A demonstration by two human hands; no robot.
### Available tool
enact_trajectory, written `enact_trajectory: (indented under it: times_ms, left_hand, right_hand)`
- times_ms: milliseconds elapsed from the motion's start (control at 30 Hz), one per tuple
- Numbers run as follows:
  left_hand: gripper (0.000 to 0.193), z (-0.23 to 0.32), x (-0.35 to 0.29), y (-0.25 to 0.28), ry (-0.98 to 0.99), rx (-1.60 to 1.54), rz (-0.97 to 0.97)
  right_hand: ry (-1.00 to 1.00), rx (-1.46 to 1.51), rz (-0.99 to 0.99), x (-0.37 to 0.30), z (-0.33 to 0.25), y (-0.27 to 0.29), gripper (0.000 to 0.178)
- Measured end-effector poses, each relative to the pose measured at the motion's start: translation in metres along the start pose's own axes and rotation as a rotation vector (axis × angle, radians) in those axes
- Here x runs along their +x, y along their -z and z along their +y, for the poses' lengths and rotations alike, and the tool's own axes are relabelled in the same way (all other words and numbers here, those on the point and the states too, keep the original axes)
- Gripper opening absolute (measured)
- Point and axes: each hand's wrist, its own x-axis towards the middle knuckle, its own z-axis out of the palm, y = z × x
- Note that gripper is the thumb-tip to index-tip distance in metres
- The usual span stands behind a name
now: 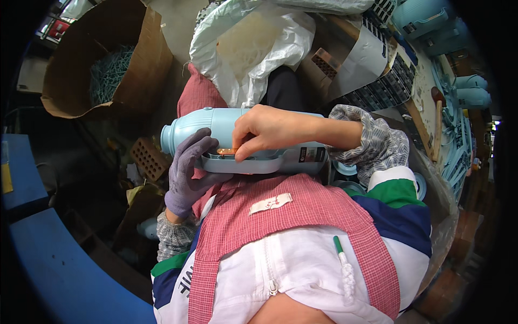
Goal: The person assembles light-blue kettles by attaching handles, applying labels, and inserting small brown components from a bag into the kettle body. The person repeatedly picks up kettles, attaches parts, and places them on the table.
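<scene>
A light blue plastic thermos jug (186, 129) lies sideways across my lap, with its ribbed neck end to the left. Its long side handle faces me, and a small dark label sits near the right end. My left hand (189, 171), in a grey-lilac glove, grips the jug at the handle's left end, fingers over the body and thumb below. Bare and pinched, my right hand (264, 129) holds a small copper-coloured strip (225, 152) against the gap between handle and body. The strip's far end is hidden by my fingers.
A big brown cardboard drum (154, 54) holding blue-green plastic scraps stands at the far left. Ahead is a white sack (202, 46) of pale strips. Blue bench surfaces (65, 270) lie left; more blue jugs (423, 19) and plastic scraps (458, 156) are on the right.
</scene>
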Motion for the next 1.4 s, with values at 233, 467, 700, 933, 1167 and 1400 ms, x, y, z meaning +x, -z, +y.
enact_trajectory:
  times_ms: [233, 467, 700, 933, 1167, 1400]
  left_hand:
    - [0.071, 0.003, -0.004, 0.001, 0.024, 0.075, 0.005]
    - [0.044, 0.007, 0.011, 0.003, -0.136, 0.282, -0.115]
    - [0.043, 0.006, 0.059, -0.008, -0.029, 0.215, -0.202]
    - [0.032, -0.002, 0.101, -0.021, 0.282, -0.420, -0.145]
    - [0.032, 0.019, 0.148, -0.065, -0.009, -0.146, -0.185]
    - [0.027, -0.002, 0.232, 0.029, 0.273, -0.087, -0.135]
  right_hand:
    - [0.022, -0.026, -0.071, 0.002, -0.002, -0.004, 0.023]
    - [0.084, -0.026, -0.054, -0.003, 0.006, -0.003, 0.027]
    - [0.316, -0.649, 0.537, -0.033, 0.031, -0.020, 0.037]
    - [0.023, 0.081, 0.750, -0.141, 0.060, 0.041, 0.031]
    - [-0.171, 0.163, 0.849, -0.182, 0.071, 0.036, 0.036]
    - [-0.118, -0.697, 1.377, -0.217, 0.132, 0.080, 0.019]
